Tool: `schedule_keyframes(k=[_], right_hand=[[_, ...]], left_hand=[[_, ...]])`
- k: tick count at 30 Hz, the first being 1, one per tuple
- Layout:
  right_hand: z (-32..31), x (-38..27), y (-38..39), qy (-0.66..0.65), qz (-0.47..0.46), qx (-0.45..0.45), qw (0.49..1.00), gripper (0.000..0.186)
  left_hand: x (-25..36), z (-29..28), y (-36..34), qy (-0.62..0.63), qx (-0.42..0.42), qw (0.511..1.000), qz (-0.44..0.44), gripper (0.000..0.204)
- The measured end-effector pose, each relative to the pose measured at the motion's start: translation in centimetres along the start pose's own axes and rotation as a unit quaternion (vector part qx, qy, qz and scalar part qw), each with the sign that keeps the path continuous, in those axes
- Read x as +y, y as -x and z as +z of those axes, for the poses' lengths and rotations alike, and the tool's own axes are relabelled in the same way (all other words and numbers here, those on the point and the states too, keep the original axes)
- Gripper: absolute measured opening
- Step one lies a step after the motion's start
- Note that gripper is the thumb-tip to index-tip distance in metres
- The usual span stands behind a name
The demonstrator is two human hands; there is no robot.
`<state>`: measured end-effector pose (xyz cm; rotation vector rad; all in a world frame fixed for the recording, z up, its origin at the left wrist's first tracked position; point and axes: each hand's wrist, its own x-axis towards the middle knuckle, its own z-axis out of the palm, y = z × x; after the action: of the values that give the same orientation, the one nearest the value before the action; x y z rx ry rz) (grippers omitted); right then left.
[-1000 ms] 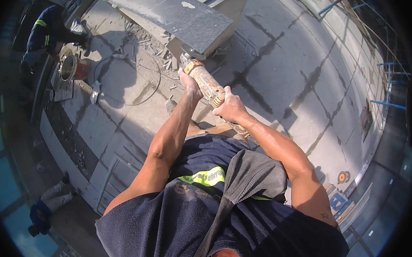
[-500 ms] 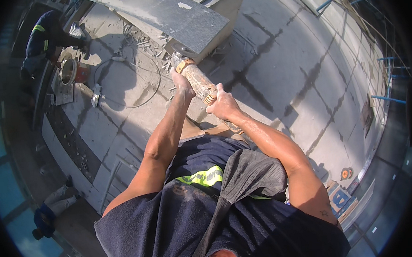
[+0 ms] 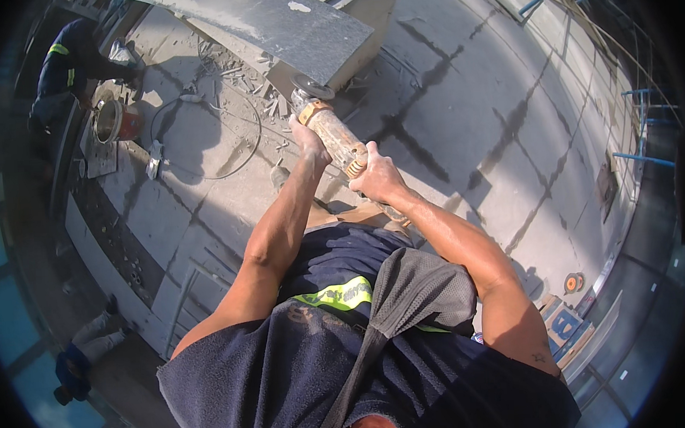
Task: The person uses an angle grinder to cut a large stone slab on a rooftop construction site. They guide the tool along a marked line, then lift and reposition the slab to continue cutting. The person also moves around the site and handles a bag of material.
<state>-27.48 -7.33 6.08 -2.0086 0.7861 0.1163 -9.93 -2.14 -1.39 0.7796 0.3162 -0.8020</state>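
Note:
An angle grinder [image 3: 336,135], dusty and yellowish, is gripped in both my hands at the top centre. My left hand [image 3: 309,138] wraps round its front end, just below the disc [image 3: 313,87]. My right hand [image 3: 375,175] is closed round the rear part. The disc sits at the lower corner of a grey stone slab [image 3: 302,30], which rests on a pale box-like block [image 3: 382,14]; whether they touch I cannot tell.
A co-worker in dark clothing [image 3: 68,69] crouches at upper left beside a bucket [image 3: 117,121]. A second person [image 3: 76,371] is at lower left. Stone offcuts and a cable lie on the tiled floor. Blue metal poles [image 3: 640,158] line the right edge, near an orange reel [image 3: 573,282].
The grinder and my hands shifted slightly left, then back a little right. The slab and surroundings appear slightly further left and up than a second ago.

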Motion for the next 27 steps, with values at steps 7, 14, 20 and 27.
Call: schedule_keyframes(k=[7,14,20,27], right_hand=[[0.1,-0.8,0.0,0.035,-0.021,-0.017,0.999,0.066],[2.7,-2.3,2.5,0.052,-0.149,-0.112,0.981,0.068],[2.8,-3.6,5.2,0.028,-0.206,-0.241,0.948,0.076],[0.5,-5.9,10.0,0.003,-0.274,-0.252,0.928,0.073]], left_hand=[[1.1,-0.3,1.7,0.001,0.003,1.0,0.004,0.064],[4.6,-4.4,8.7,0.04,-0.021,0.992,0.121,0.057],[8.7,-6.8,14.5,-0.006,-0.105,0.961,0.257,0.047],[8.0,-5.1,23.2,-0.034,-0.2,0.932,0.301,0.072]])
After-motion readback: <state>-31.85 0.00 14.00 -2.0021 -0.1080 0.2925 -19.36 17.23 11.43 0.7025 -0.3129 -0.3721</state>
